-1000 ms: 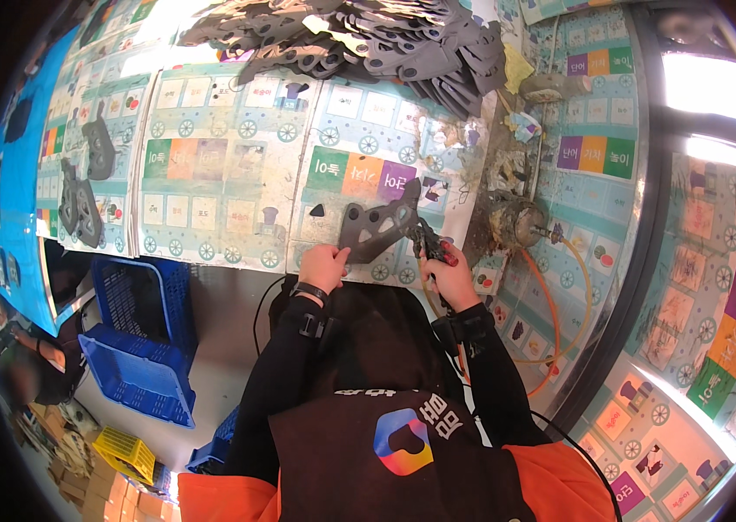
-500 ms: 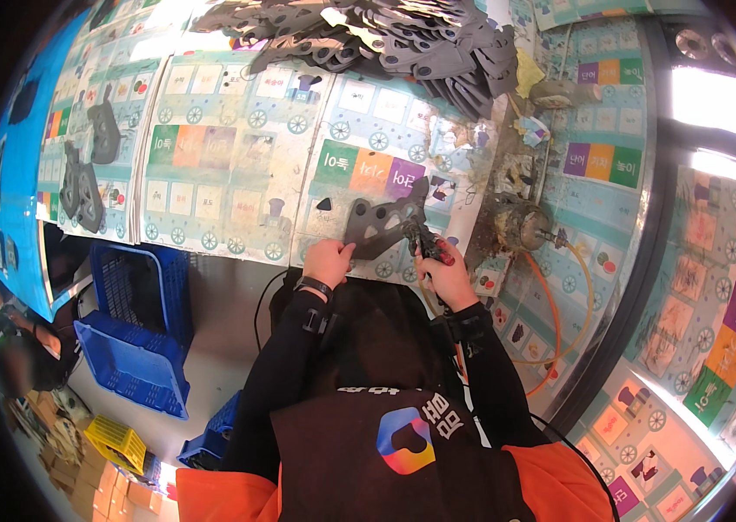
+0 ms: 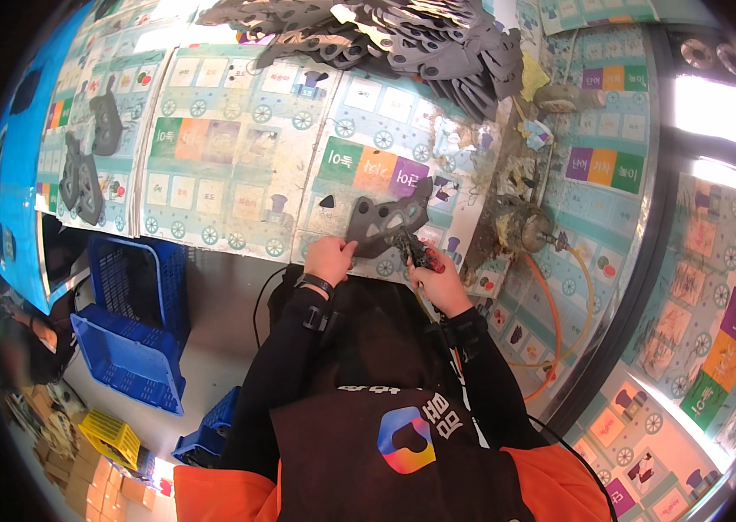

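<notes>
A flat grey moulded part (image 3: 368, 217) with rounded triangular openings lies near the front edge of the patterned worktop. My left hand (image 3: 329, 261) pinches its lower left end between thumb and fingers. In my right hand (image 3: 440, 287) is a dark hand tool with red on its grip (image 3: 426, 256). Its tip rests over the right half of the part, by an opening; the exact contact is too small to make out. A small black triangular piece (image 3: 327, 201) lies just left of the part.
A large heap of similar grey parts (image 3: 402, 48) fills the back. More grey parts (image 3: 81, 187) lie at the left. A grimy round fitting (image 3: 520, 224) with an orange hose (image 3: 550, 304) stands at right. Blue crates (image 3: 129, 357) and a yellow crate (image 3: 111, 438) sit below left; a person is beyond.
My right hand has moved the tool slightly left and down, from the part's right end towards its middle. My left hand still pinches the part, which has barely shifted.
</notes>
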The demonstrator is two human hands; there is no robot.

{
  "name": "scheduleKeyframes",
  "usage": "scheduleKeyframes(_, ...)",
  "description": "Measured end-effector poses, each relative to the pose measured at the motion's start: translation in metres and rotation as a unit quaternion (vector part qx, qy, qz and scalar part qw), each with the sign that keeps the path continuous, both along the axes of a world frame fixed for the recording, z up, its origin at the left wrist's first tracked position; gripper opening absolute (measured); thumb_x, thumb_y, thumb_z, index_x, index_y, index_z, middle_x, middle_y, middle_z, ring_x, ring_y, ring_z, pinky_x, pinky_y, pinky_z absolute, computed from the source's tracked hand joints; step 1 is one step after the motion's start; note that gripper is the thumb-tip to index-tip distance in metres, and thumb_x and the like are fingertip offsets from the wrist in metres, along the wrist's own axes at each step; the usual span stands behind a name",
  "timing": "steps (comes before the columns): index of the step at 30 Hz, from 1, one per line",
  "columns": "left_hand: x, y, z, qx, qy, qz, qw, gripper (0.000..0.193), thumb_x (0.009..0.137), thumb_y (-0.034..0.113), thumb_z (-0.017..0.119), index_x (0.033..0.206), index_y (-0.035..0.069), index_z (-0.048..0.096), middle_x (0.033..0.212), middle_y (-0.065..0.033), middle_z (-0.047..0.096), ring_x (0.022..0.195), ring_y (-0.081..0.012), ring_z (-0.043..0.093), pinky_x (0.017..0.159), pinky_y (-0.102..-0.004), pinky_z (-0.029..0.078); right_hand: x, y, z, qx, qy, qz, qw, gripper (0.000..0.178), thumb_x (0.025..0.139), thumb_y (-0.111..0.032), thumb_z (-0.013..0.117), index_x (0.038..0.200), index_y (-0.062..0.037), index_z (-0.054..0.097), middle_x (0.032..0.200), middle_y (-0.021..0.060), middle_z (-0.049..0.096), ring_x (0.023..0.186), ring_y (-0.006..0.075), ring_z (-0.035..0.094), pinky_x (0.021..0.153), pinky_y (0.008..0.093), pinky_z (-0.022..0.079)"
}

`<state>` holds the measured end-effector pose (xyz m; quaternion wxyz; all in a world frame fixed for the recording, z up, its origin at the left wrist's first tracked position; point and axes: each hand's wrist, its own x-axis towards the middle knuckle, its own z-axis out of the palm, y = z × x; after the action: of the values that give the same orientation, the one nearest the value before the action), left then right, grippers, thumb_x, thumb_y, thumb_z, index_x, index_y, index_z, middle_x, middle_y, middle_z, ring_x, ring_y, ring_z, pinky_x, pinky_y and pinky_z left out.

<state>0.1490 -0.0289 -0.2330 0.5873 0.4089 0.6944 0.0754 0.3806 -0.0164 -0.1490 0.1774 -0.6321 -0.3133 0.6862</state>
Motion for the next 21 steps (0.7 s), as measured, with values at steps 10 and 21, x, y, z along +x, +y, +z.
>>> scheduleKeyframes(10, 0.0, -0.005, -0.003, 0.012, 0.003, -0.001, 1.0, 0.04, 0.099, 0.032, 0.061, 0.079, 0.0, 0.072, 0.062, -0.0079, 0.069, 0.048, -0.0183, 0.067, 0.054, -0.0327, 0.053, -0.019, 0.011, 0.014, -0.008, 0.004, -0.024, 1.0, 0.024, 0.08, 0.0, 0.057, 0.104, -0.0048, 0.06, 0.077, -0.0006, 0.059, 0.058, 0.0068, 0.049, 0.046, 0.0225, 0.03)
scheduleKeyframes(21, 0.0, 0.002, -0.001, 0.019, -0.005, 0.018, 1.0, 0.044, 0.1, 0.035, 0.06, 0.077, -0.002, 0.071, 0.061, -0.0098, 0.068, 0.049, -0.0212, 0.068, 0.055, -0.0347, 0.054, -0.017, 0.008, 0.009, -0.02, 0.013, 0.057, 0.998, 0.024, 0.081, 0.003, 0.058, 0.104, 0.0015, 0.061, 0.079, 0.0026, 0.059, 0.063, 0.0106, 0.053, 0.058, 0.0253, 0.041)
